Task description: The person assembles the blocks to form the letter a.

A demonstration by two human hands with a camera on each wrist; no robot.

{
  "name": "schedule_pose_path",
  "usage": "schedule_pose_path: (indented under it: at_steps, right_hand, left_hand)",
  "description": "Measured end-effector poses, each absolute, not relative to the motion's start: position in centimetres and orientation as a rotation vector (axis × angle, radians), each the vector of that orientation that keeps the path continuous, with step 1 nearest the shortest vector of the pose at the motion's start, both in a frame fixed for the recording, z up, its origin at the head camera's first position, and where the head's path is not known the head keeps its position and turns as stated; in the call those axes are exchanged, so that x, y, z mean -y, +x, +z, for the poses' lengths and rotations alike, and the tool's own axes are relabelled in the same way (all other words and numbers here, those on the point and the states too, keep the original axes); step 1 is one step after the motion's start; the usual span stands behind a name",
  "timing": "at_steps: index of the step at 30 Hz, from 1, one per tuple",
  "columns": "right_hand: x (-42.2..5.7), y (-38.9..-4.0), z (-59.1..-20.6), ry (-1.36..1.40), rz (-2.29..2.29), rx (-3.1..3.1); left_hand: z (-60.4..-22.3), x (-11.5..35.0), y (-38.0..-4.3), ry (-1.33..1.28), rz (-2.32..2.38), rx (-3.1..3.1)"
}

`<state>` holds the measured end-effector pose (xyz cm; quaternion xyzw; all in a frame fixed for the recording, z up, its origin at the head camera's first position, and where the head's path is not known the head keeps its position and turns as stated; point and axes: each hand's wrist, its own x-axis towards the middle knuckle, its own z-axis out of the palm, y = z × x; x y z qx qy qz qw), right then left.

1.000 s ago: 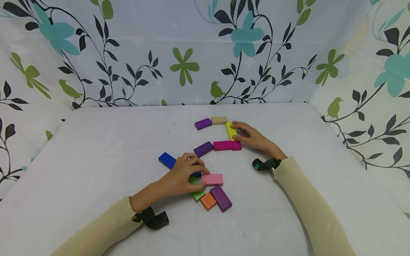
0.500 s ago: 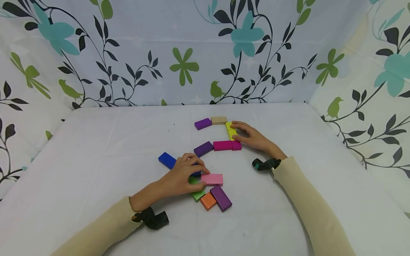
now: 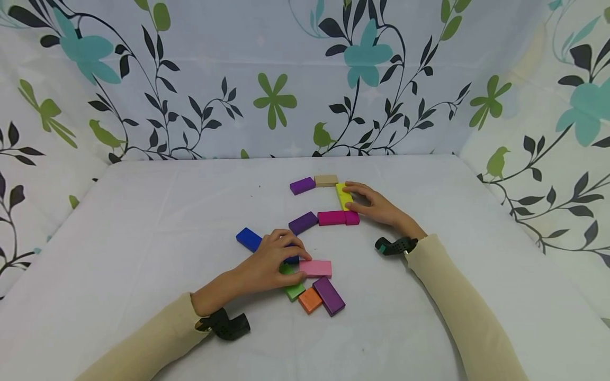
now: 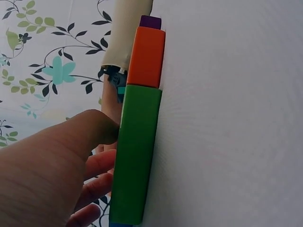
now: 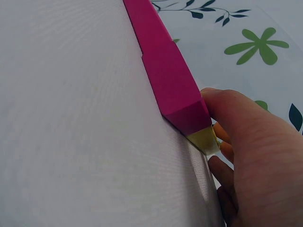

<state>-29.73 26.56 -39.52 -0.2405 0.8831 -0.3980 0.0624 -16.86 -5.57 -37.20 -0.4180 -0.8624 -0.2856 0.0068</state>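
One blue block (image 3: pixel 248 239) lies at the left on the tabletop (image 3: pixel 143 227), its right end hidden from me by the left hand (image 3: pixel 268 262). Left hand: thumb and forefinger pinch the pink block (image 3: pixel 315 269) near its left end. Location: just right of the green block (image 3: pixel 294 291), farther from the person than the orange block (image 3: pixel 310 300) and the purple block (image 3: pixel 330 297). Axis: left to right, free end pointing right. Handling: presumably light, stiff and smooth, with little risk of breakage; take hold by the two long sides. Farther right, the yellow block (image 3: pixel 342 194) lies between the beige block (image 3: pixel 326 181) and the small magenta block (image 3: pixel 352 218). Axis: away from the person, far end canted slightly left. Handling: likely the same; take hold across the two ends. Right hand (image 3: pixel 382 209): thumb at the near end, fingertip at the far end, pinching the yellow block lengthwise
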Motion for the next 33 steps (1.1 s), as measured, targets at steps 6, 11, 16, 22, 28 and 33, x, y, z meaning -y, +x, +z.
schedule_pose_path:
  at_steps: [6,11,16,22,28,33]
  right_hand:
    - [-26.5,-29.6,-39.3,-0.718,-1.208,-2.669]
    - [-26.3,-29.6,-39.2,-0.733,-1.219,-2.654]
    - [-26.4,-29.7,-39.1,-0.736,-1.214,-2.659]
    - [-26.5,-29.7,-39.0,-0.731,-1.214,-2.658]
    - [-26.6,-29.6,-39.1,-0.737,-1.230,-2.642]
    - [-26.6,-29.5,-39.2,-0.730,-1.220,-2.651]
  left_hand:
    - [-37.3,5.6,-16.9,-1.309,-0.922,2.703]
    - [-37.1,5.8,-16.8,-1.311,-0.936,2.709]
    - [-36.8,6.5,-16.6,-1.307,-0.942,2.713]
    - [-36.7,7.4,-16.4,-1.336,-1.002,2.702]
    - [-36.8,7.9,-16.4,-1.447,-1.036,2.678]
    - [-36.8,8.0,-16.3,-1.498,-1.049,2.655]
